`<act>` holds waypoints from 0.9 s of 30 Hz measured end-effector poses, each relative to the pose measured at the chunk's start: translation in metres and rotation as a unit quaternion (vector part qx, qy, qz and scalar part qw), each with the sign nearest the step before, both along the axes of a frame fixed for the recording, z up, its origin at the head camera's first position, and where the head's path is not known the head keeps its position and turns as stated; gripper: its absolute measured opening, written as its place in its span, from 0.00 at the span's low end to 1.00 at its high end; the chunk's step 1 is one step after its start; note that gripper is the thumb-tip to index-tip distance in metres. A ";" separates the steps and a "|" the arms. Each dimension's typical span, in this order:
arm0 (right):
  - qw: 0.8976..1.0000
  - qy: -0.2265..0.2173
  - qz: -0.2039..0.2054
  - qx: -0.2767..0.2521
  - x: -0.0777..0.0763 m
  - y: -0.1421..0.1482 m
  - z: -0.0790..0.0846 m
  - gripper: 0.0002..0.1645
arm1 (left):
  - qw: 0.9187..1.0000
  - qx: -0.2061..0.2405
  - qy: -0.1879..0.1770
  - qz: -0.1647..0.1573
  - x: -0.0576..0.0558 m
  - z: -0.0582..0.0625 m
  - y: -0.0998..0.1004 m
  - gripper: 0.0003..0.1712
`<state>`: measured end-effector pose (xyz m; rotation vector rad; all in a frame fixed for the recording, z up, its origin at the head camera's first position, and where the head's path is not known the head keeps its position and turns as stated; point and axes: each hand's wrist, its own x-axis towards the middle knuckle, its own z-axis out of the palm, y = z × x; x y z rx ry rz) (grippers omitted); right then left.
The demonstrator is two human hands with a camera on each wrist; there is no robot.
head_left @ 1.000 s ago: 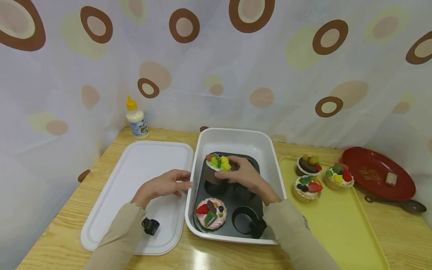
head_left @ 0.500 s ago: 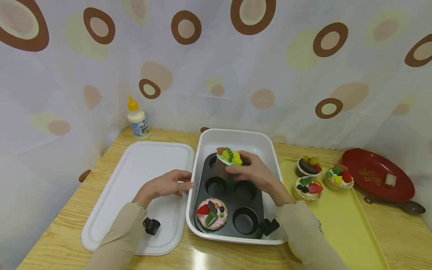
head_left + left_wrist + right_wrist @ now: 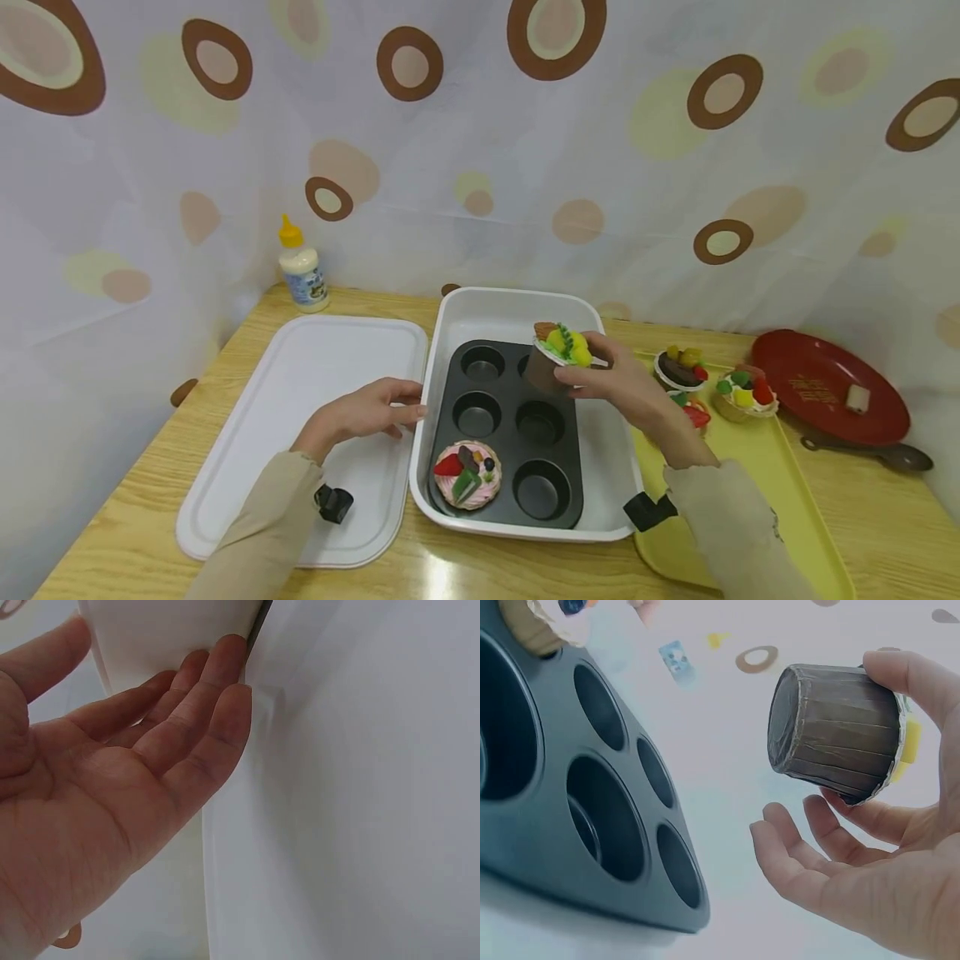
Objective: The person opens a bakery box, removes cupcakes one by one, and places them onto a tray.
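Note:
My right hand [image 3: 630, 387] pinches a brown-cupped cupcake [image 3: 546, 367] with yellow and green topping by its rim, between thumb and fingers. In the right wrist view the cupcake [image 3: 840, 727] is tilted and clear of the dark muffin tin [image 3: 649, 847]. Beneath it, the muffin tin [image 3: 510, 442] lies in a white basin [image 3: 611, 450]. One pink-topped tart [image 3: 467, 475] fills the tin's near-left cup. My left hand [image 3: 367, 412] rests at the basin's left wall, fingers loosely extended; the left wrist view shows that hand [image 3: 142, 750] with its fingertips against the white wall.
A white tray [image 3: 300, 367] lies left of the basin, with a glue bottle [image 3: 303, 271] behind it. On the right, a yellow tray [image 3: 772, 492] holds several pastries, including a fruit tart [image 3: 744, 396]. Beyond are a red plate [image 3: 817, 358] and a dark spoon [image 3: 892, 454].
My right hand has lifted the cupcake from the tin's left column and carried it right, over the far-right cup. The left hand has stayed in place.

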<state>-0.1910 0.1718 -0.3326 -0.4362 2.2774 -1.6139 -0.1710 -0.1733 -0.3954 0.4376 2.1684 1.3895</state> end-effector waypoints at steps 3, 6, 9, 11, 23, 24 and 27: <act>1.000 0.004 -0.008 0.010 0.003 0.012 0.004 0.39 | 1.000 0.000 -0.003 0.001 0.000 0.000 0.001 0.26; 1.000 0.012 -0.014 0.017 0.005 0.024 0.007 0.39 | 1.000 0.001 -0.003 0.001 0.000 0.000 0.001 0.26; 0.999 0.022 -0.019 0.025 0.008 0.036 0.007 0.38 | 1.000 0.003 -0.003 0.000 0.000 0.000 0.001 0.26; 0.999 0.023 -0.026 0.025 0.010 0.045 0.006 0.37 | 1.000 0.002 -0.001 -0.002 0.000 0.001 0.001 0.26; 0.996 0.071 -0.044 0.022 0.020 0.112 0.005 0.25 | 1.000 0.002 -0.005 -0.002 0.000 0.003 0.000 0.26; 0.996 0.072 -0.043 0.016 0.021 0.119 0.004 0.23 | 1.000 0.003 -0.005 -0.002 0.000 0.003 0.000 0.26; 0.996 0.077 -0.048 0.009 0.023 0.138 0.002 0.20 | 1.000 0.003 -0.008 -0.003 0.000 0.003 0.000 0.26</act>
